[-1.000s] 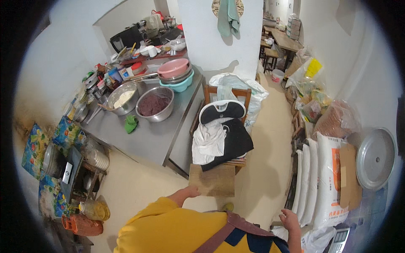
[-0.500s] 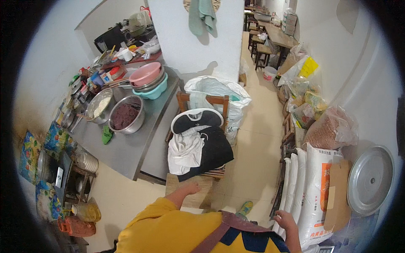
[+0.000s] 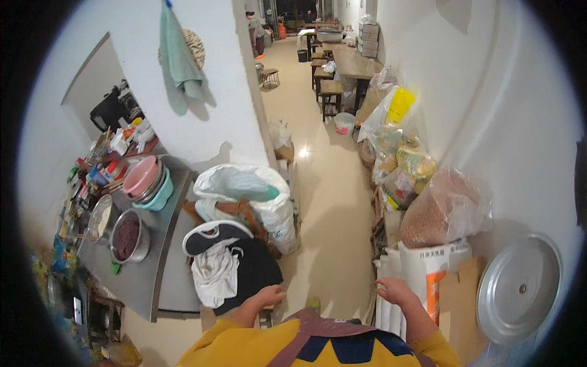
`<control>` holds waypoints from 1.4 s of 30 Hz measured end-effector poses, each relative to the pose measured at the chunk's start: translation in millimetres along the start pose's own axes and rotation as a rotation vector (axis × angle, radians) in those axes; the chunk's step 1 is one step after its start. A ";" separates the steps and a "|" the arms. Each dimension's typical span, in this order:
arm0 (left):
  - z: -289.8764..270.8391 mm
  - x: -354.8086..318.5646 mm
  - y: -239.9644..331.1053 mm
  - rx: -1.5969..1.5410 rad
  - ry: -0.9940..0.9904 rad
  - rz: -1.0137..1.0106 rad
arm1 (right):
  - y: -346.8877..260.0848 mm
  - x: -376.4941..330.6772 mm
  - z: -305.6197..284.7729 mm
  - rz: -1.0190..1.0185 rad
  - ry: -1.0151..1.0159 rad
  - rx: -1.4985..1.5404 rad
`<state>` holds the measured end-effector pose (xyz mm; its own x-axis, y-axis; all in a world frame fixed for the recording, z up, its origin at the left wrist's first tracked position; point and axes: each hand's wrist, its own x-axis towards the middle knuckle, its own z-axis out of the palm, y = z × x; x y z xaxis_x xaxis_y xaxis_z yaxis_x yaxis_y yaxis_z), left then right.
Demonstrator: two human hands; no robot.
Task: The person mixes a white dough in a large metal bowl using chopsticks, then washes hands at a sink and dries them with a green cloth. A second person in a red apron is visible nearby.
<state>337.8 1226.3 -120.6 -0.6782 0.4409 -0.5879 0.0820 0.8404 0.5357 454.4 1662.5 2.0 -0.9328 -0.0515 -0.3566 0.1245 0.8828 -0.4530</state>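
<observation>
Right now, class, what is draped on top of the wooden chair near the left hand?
Black and white clothes cover the wooden chair; only its backrest shows. The left hand touches them. The seat is hidden.

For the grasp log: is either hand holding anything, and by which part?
Nothing is held. Left hand rests on the dark clothing; right hand touches the white sacks.

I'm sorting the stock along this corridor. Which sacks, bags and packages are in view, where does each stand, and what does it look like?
White sacks: upright against the right wall by the right hand, with an orange patch.
Clear bag: on top of them, bulging with brownish grain.
Yellow package: farther along the right wall, flat.
Large white sack: open, behind the chair near the left hand.
Colourful packets: at the left edge, blue and yellow.
</observation>
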 end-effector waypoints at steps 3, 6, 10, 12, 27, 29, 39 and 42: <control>-35.7 42.7 19.9 -0.022 -0.025 -0.036 | 4.4 80.4 -29.3 -0.079 -0.023 -0.017; -78.5 91.4 35.3 -0.026 -0.060 -0.062 | 9.6 153.6 -57.0 -0.148 -0.030 -0.051; -141.2 164.7 68.5 -0.059 -0.118 0.003 | 22.5 233.0 -103.2 -0.106 -0.060 -0.025; -176.0 200.7 90.0 -0.074 -0.145 0.094 | 34.1 264.1 -129.4 -0.071 -0.021 -0.014; -393.1 483.9 249.8 -0.561 0.180 0.041 | 153.5 575.0 -344.1 -0.029 -0.142 -0.107; -422.0 506.5 256.5 -0.491 0.181 -0.101 | 153.4 629.8 -377.8 -0.074 -0.161 -0.156; -530.2 651.7 197.0 -0.458 0.397 -0.178 | 140.5 919.8 -438.3 -0.270 -0.281 -0.218; -586.4 712.1 181.7 -0.382 0.416 -0.177 | 178.7 997.3 -449.8 -0.226 -0.338 -0.198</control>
<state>-558.4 1508.2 -86.6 -0.8933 0.0788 -0.4425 -0.2751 0.6826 0.6770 -605.7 1979.0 -67.0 -0.7623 -0.3738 -0.5284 -0.1675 0.9025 -0.3968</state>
